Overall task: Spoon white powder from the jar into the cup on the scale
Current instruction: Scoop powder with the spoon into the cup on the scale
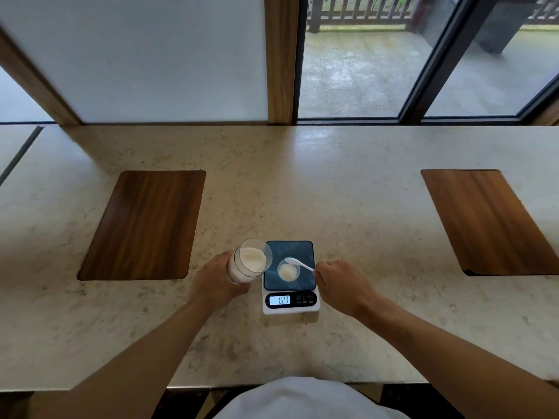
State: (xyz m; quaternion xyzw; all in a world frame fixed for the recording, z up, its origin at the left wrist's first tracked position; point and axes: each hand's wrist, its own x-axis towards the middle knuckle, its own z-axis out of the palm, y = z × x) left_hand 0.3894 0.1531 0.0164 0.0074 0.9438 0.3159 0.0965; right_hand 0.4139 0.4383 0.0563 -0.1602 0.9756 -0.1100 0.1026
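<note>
A clear jar of white powder is tilted with its open mouth toward the scale, and my left hand grips it from below and the left. The small digital scale sits near the counter's front edge, its display lit. A small clear cup with some white powder stands on the scale's dark platform. My right hand holds a white spoon by the handle; the bowl of the spoon hovers just above the cup's far rim.
The pale stone counter carries two inset wooden panels, one at the left and one at the right. A window wall runs behind the counter. The counter's front edge lies just below my forearms.
</note>
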